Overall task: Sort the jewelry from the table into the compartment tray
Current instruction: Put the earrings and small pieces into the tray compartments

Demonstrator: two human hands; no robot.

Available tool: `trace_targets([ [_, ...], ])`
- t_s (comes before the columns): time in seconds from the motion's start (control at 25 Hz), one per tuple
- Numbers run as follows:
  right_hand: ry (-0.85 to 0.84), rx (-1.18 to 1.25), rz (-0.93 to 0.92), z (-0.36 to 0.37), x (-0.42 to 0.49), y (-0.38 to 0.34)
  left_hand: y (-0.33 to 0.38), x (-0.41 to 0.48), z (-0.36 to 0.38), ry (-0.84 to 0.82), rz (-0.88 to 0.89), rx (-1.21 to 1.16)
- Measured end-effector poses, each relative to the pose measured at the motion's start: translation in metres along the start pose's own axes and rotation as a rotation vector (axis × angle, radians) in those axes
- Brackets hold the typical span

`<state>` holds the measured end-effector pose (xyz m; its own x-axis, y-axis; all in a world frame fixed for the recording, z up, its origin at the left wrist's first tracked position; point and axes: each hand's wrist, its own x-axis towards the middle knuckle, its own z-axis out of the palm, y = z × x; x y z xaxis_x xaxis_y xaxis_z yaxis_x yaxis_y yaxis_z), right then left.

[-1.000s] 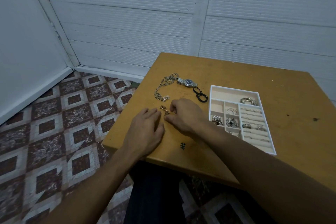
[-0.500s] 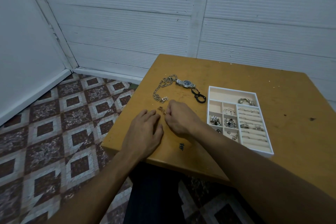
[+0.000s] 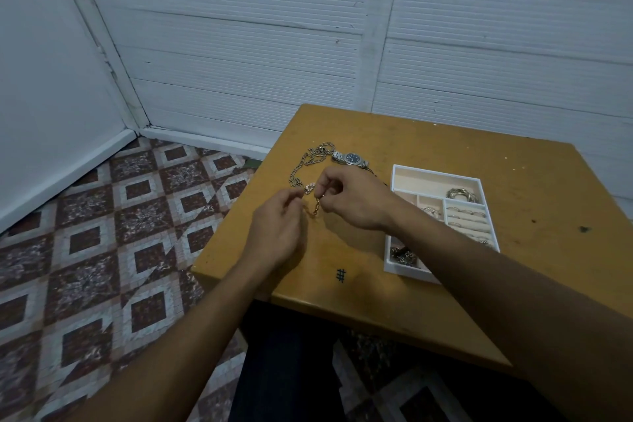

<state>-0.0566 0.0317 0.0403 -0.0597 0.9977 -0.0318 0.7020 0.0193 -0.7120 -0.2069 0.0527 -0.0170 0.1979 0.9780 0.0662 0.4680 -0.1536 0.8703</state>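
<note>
The right hand is now lifting the small gold chain clear of the bench. A second ago both hands were lying low over it, working it loose from the surface. The chain is hanging from the right thumb and forefinger, its free end dangling just above the wood, beside the end of the silver necklace. That looks like the pick completed, so the carry to the tray is becoming the step in hand.

The right hand is hovering knuckles up, wrist raised, with its forearm crossing over the near part of the tray. The left hand is also rising off the bench, with its fingers loosely curled and the tips close to the chain's upper end. Whether it is pinching or only steadying cannot be told.

The necklace and the watch are waiting on the bench beyond the hands, not yet sorted. The tray is already holding bangles and rings.
</note>
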Motion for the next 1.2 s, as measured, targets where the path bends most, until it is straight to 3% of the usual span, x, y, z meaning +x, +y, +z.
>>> trace_targets([
  [0.16, -0.042, -0.038, -0.046, -0.019, -0.007, -0.017, 0.020, 0.008, 0.005, -0.017, -0.173, -0.467],
  [0.44, -0.031, -0.128, -0.065, -0.051, -0.021, -0.043, 0.038, 0.003, 0.017, -0.159, -0.251, -0.859],
  [1.0, 0.092, -0.157, 0.049, -0.090, -0.051, -0.021, 0.068, -0.028, 0.067, -0.406, -0.398, -1.019],
  [1.2, 0.111, -0.125, 0.092, -0.090, -0.061, -0.004, 0.073, -0.034, 0.081, -0.479, -0.523, -1.110],
])
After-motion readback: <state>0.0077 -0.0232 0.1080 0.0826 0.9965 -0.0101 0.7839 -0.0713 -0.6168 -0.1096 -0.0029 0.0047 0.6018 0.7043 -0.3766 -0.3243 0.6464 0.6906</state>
